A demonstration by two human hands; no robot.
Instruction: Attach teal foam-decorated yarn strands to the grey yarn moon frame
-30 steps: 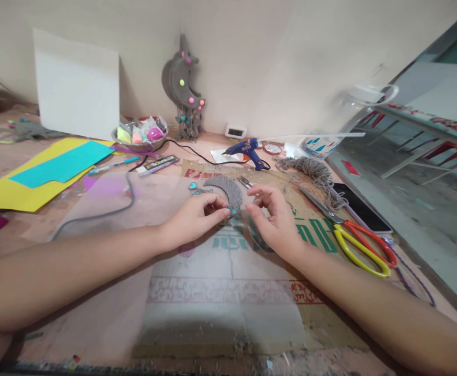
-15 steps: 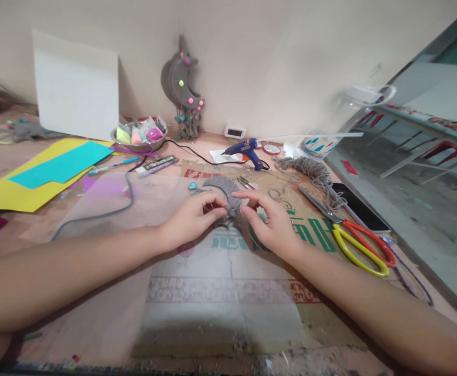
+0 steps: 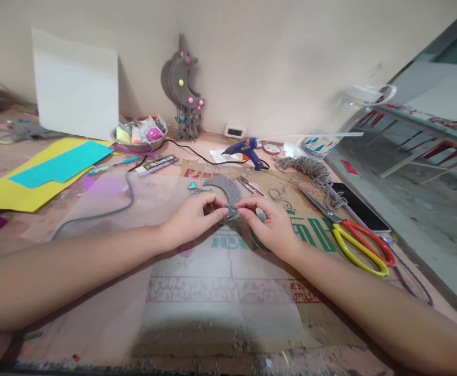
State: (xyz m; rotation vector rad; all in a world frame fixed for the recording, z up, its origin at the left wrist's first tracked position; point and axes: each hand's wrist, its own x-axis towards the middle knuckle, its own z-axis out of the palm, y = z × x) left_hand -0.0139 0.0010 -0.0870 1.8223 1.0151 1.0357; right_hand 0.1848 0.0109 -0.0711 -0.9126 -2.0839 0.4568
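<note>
A grey yarn-wrapped crescent (image 3: 223,186) lies on the cardboard sheet (image 3: 228,292) in the middle of the table. My left hand (image 3: 195,216) rests beside its lower tip with thumb and fingers pinched together. My right hand (image 3: 269,222) meets it from the right, its fingertips also pinched at the same spot. Between the two pinches sits a small teal piece (image 3: 232,210). What each finger grips exactly is too small to make out. Two more small teal heart pieces (image 3: 192,186) lie just left of the crescent.
Yellow-and-red scissors (image 3: 355,241) and a phone (image 3: 359,209) lie to the right. Grey yarn (image 3: 314,172), a blue glue gun (image 3: 247,150) and its black cord sit behind. A bowl of coloured bits (image 3: 140,134), yellow and teal sheets (image 3: 51,169), a finished moon ornament (image 3: 183,86) stand at the back.
My right hand has moved left and closed from spread fingers into a pinch that meets my left hand's fingertips at the crescent's tip. My left hand has stayed in place.
</note>
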